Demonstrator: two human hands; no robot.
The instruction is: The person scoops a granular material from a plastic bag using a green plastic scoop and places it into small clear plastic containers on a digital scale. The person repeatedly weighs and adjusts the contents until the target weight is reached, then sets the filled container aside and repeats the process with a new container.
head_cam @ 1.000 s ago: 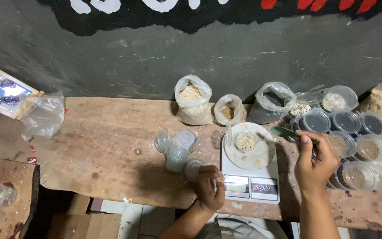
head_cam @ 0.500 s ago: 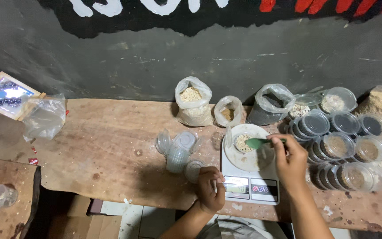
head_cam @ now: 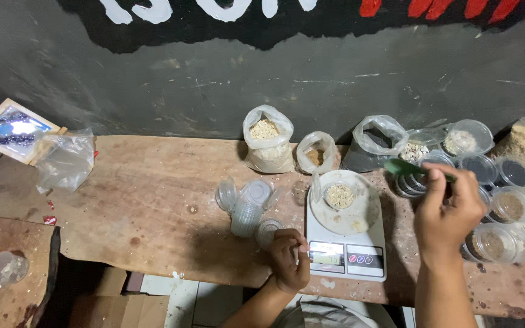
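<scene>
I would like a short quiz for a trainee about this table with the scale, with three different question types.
1. True or false: the right hand holds a green scoop.
2. What stands on the white scale? A) a small cup of pale grains B) a glass bottle C) a knife
3. Fill in: the left hand rests at the scale's ____ front corner.

Key: 1 true; 2 A; 3 left.

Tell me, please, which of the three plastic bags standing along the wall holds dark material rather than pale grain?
The right-hand bag, nearest the right hand. Its contents look dark grey, whereas the tall left bag and the small middle bag hold pale tan grain.
</scene>
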